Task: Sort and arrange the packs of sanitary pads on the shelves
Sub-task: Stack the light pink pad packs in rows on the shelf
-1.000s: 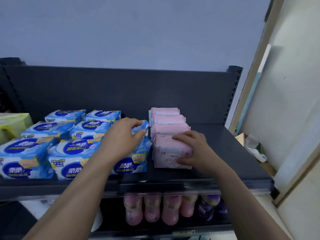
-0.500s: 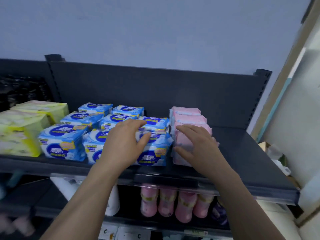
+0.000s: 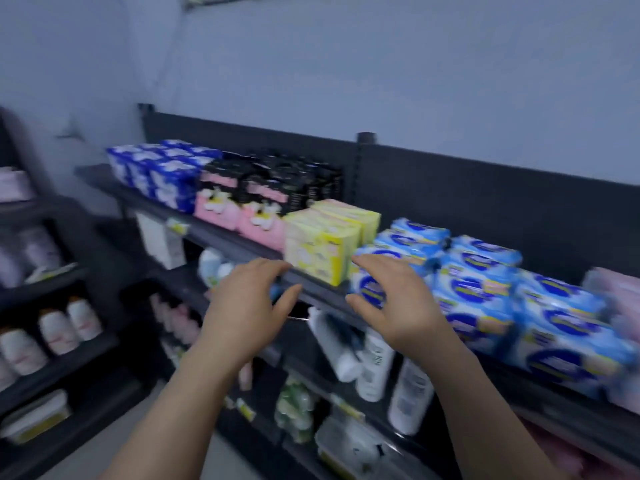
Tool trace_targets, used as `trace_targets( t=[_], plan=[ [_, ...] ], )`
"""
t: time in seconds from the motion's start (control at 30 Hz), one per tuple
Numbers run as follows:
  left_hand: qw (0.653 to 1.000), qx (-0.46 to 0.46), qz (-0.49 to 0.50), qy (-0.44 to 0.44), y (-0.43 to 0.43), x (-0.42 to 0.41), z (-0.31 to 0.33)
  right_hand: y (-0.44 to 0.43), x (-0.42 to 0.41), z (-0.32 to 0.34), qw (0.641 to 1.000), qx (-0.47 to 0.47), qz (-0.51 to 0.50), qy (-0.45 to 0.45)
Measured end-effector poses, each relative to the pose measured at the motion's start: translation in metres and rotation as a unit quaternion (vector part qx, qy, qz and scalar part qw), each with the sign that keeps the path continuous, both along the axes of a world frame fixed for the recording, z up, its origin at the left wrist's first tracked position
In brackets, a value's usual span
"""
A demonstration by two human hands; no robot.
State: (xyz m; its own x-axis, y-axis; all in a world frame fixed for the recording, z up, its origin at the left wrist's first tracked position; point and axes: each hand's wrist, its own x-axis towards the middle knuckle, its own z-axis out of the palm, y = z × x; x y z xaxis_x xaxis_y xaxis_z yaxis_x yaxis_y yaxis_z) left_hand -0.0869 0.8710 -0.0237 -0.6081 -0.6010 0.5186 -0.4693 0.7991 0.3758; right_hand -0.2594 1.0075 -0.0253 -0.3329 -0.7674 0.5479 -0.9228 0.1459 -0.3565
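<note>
Packs of pads line the dark top shelf [image 3: 311, 292]: dark blue packs [image 3: 166, 178] at the far left, then black and pink packs [image 3: 249, 202], yellow packs [image 3: 325, 244], light blue packs [image 3: 485, 289] and pink packs [image 3: 620, 296] at the right edge. My left hand [image 3: 249, 306] hovers before the shelf's front edge, just left of the yellow packs, fingers spread and holding nothing. My right hand [image 3: 391, 299] hovers in front of the leftmost light blue packs, fingers loosely spread and empty. The view is blurred.
Below the top shelf stand white bottles [image 3: 374, 362] and other toiletries. A second dark rack [image 3: 59, 358] at the left carries white bottles [image 3: 55, 334] and tubs. Pale floor shows between the racks at the bottom.
My view has swung left along the shelf. Both hands have left the light blue and pink packs and now hover empty near the yellow packs.
</note>
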Motion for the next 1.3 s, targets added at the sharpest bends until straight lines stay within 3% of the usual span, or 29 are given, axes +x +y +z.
trace_targets(
  t=[0.33,0.57,0.87,1.3],
  plan=[
    [0.983,0.004,0.186,-0.015,-0.129,0.209,-0.001,-0.186,0.162,-0.005,0.988,0.014,0.156,-0.001],
    [0.960,0.043,0.276,-0.004,-0.191,0.295,-0.003,-0.286,0.234,-0.014,0.971,0.023,0.239,-0.005],
    [0.933,0.049,0.355,-0.027,-0.293,0.333,-0.016,-0.430,0.268,-0.021,0.949,0.046,0.312,0.004],
    [0.892,0.041,0.451,0.020,-0.506,0.322,-0.008,-0.683,0.258,-0.005,0.927,0.038,0.371,0.034]
  ],
)
